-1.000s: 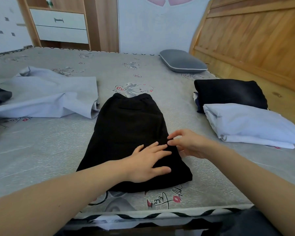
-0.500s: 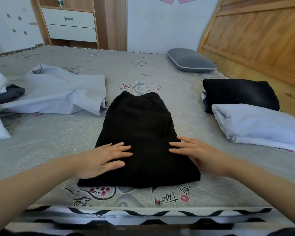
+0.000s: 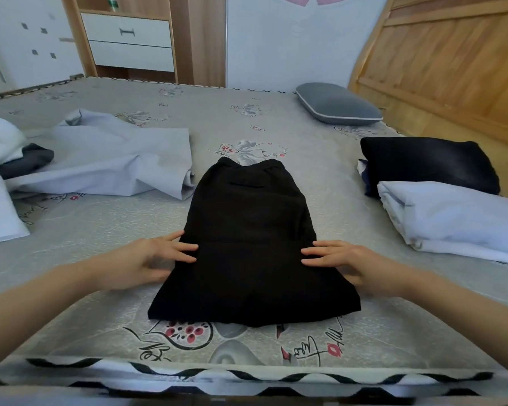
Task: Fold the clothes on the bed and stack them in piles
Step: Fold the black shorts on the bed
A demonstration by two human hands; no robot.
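A black garment [image 3: 251, 238] lies flat and folded lengthwise on the bed, waistband away from me. My left hand [image 3: 156, 259] rests at its left edge with straight fingers touching the cloth. My right hand [image 3: 343, 260] lies at its right edge, fingers straight on the fabric. At the right sit a folded black piece [image 3: 428, 162] and a folded pale blue piece [image 3: 455, 218] in front of it. An unfolded pale blue garment [image 3: 109, 162] spreads out at the left.
The grey patterned mattress [image 3: 100, 244] ends just below the black garment. A grey pillow [image 3: 338, 104] lies at the far right by the wooden headboard [image 3: 452, 63]. White and dark grey clothes [image 3: 0, 159] pile at the far left. A drawer cabinet [image 3: 129, 39] stands behind.
Both hands slid apart from the middle of the black garment to its left and right edges. The camera view shifted slightly left.
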